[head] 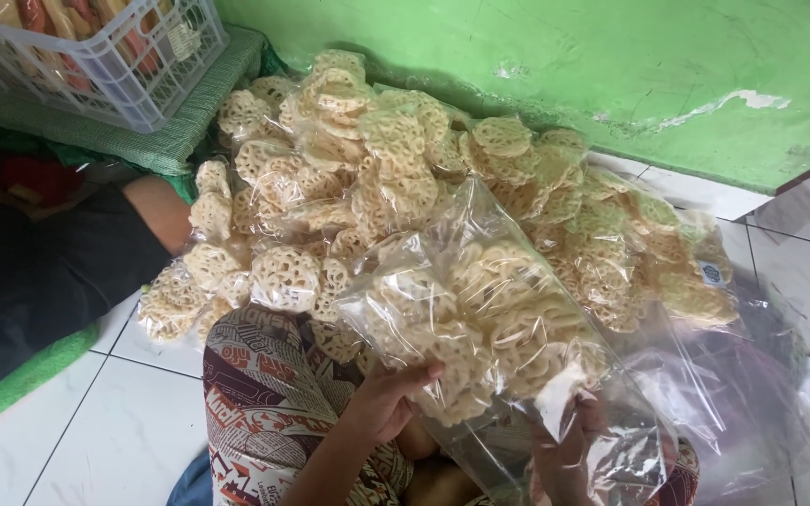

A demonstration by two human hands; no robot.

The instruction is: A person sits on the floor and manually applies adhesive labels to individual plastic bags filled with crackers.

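The person's left hand [388, 398] cups the underside of a clear plastic bag of lattice crackers [480, 333], fingers curled loosely around its lower corner so the weight rests in the palm. The right hand [569, 440] shows blurred through the plastic, apparently gripping the bag's loose end; its fingers cannot be read clearly. The bag hangs above the patterned lap [269, 403], just before the heap of filled cracker bags [377, 178] piled against the green wall [564, 66] on the tiled floor [114, 422].
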